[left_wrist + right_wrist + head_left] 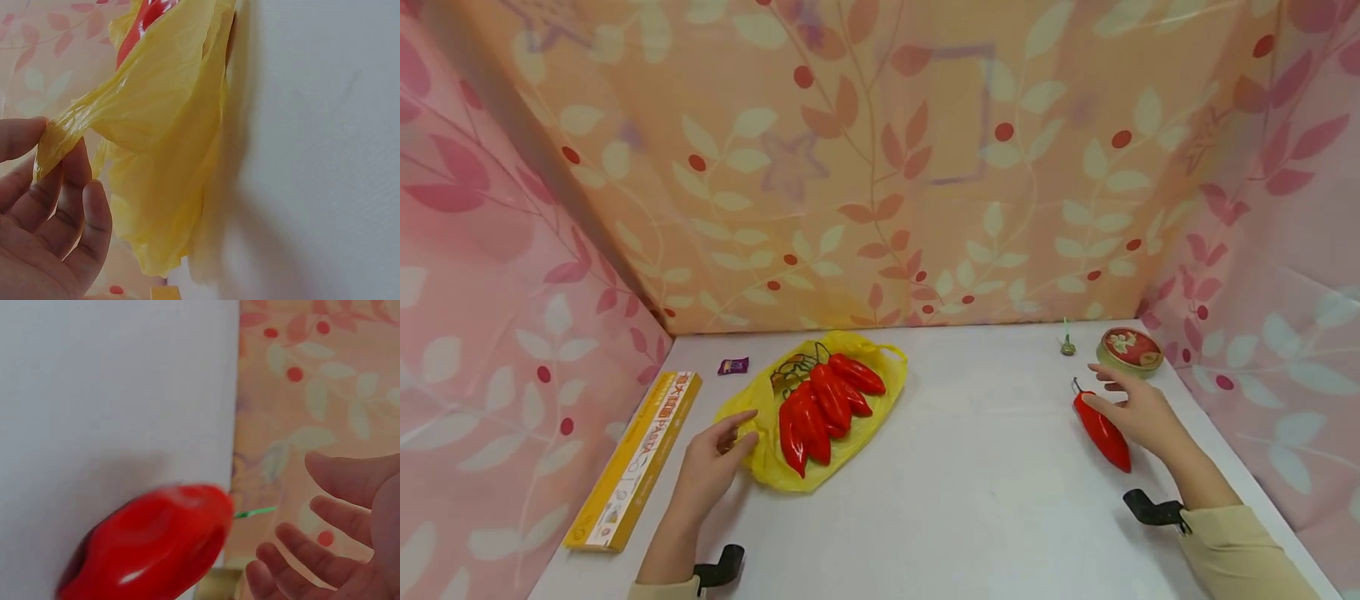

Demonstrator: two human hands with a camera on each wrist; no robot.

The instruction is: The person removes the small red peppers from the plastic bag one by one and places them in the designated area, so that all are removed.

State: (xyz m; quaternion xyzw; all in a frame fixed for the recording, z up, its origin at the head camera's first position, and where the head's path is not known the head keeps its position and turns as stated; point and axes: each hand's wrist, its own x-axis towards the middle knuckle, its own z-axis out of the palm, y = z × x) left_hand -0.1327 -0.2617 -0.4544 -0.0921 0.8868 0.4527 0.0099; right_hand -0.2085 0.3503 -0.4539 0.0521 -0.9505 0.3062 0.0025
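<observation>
My left hand pinches the left edge of a yellow plastic bag between thumb and fingers. Several glossy red peppers lie on the bag, with dark strings at their stem ends. On the right, a single red pepper rests on the white table, its thin stem towards the back wall. My right hand hovers beside and over that pepper, its fingers spread and relaxed. In the right wrist view a gap shows between the fingers and the pepper.
A long yellow pasta box lies along the table's left side. Behind it is a small purple packet. A round red-lidded tin and a small green-stemmed item stand at the back right. Patterned cloth walls enclose the table.
</observation>
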